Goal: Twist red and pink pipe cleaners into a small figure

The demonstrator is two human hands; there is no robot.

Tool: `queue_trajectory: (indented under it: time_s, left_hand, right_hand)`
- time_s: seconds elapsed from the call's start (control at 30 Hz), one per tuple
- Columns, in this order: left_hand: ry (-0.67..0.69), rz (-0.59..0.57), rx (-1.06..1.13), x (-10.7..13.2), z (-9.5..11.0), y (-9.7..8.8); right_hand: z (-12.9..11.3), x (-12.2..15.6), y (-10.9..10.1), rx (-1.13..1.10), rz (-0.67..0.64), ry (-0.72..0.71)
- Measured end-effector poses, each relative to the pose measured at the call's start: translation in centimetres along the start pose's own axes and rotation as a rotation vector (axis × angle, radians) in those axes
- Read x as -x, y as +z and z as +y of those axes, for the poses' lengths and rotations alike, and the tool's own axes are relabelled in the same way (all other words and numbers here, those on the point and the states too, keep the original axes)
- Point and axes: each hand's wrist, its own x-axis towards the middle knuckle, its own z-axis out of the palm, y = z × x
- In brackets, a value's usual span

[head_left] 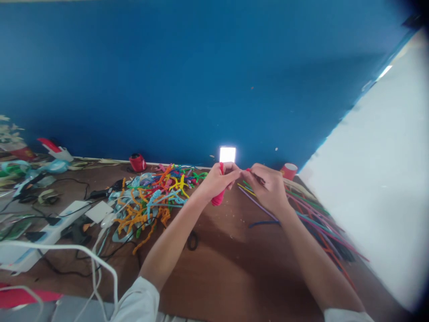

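Note:
My left hand (pixel 219 181) is closed around a red pipe-cleaner piece (pixel 217 199), whose fuzzy lower end shows below the palm. Close beside it, my right hand (pixel 266 185) pinches with thumb and forefinger, and a bit of the same red shows at its fingertips. The fingertips of both hands almost meet above the table. Whether the red between them is one continuous strand I cannot tell. Behind the hands stands a small, brightly lit screen or lamp (pixel 227 154). Fingers hide most of the red piece.
A tangle of shaped pipe cleaners (pixel 144 210) covers the table's left middle. Loose straight pipe cleaners (pixel 318 219) lie to the right, by a red cup (pixel 288 170). At left are a white power strip (pixel 43 239), cables and a black glue gun (pixel 100 193). A blue wall rises behind.

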Motion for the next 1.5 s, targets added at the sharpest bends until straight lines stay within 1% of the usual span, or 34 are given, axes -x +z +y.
queue_trajectory:
  time_s: [0.1,0.2,0.27,0.33,0.4,0.47,0.57,0.7,0.8,0.93,0.97,1.0,1.13,1.23,1.3,1.37,1.43,1.5]
  left_hand:
    - [0.030,-0.003,-0.053,0.2,0.2,0.2]
    - [0.079,-0.009,-0.181,0.4,0.6,0.3]
    - [0.126,0.002,-0.285,0.5,0.8,0.4]
    - [0.173,0.023,-0.370,0.6,0.8,0.4]
    - [0.202,0.036,-0.420,0.6,0.8,0.5]
    - [0.201,0.034,-0.437,0.6,0.7,0.5]
    - [0.193,0.031,-0.424,0.5,0.6,0.5]
    - [0.203,0.035,-0.363,0.4,0.5,0.3]
    - [0.188,0.036,-0.348,0.4,0.5,0.2]
    - [0.216,0.035,-0.411,0.5,0.5,0.3]
    - [0.230,0.040,-0.427,0.5,0.5,0.3]
    - [0.241,0.046,-0.437,0.5,0.6,0.3]
    - [0.248,0.057,-0.427,0.6,0.9,0.3]
    - [0.227,0.025,-0.416,0.9,1.3,0.4]
    - [0.219,0.002,-0.402,1.0,1.5,0.4]
    - [0.226,-0.005,-0.385,1.1,1.7,0.5]
    - [0.243,0.010,-0.365,1.0,1.7,0.4]
    - [0.251,0.034,-0.347,0.9,1.5,0.4]
  right_hand:
    - [-0.4,-0.2,0.0,-0.216,-0.042,0.209]
    - [-0.2,-0.3,0.3,-0.465,-0.080,0.407]
    - [0.1,-0.3,0.7,-0.595,-0.079,0.528]
    - [0.4,-0.3,1.0,-0.679,-0.058,0.605]
    - [0.5,-0.4,1.1,-0.702,-0.036,0.605]
    - [0.5,-0.4,1.1,-0.664,-0.032,0.559]
    - [0.2,-0.4,0.7,-0.595,-0.081,0.498]
    - [0.2,-0.3,0.6,-0.578,-0.114,0.473]
    - [0.3,-0.3,0.8,-0.622,-0.124,0.504]
    - [0.2,-0.4,0.9,-0.777,-0.139,0.660]
    - [0.1,-0.5,0.9,-0.796,-0.140,0.680]
    - [0.0,-0.5,0.9,-0.800,-0.137,0.680]
    - [-0.3,-0.5,0.9,-0.787,-0.113,0.605]
    - [-0.3,-0.4,0.8,-0.864,-0.120,0.667]
    - [-0.1,-0.4,0.8,-0.947,-0.172,0.731]
    - [0.0,-0.3,0.9,-0.999,-0.220,0.755]
    - [0.0,-0.3,0.9,-0.967,-0.205,0.724]
    - [0.0,-0.4,0.8,-0.832,-0.142,0.633]
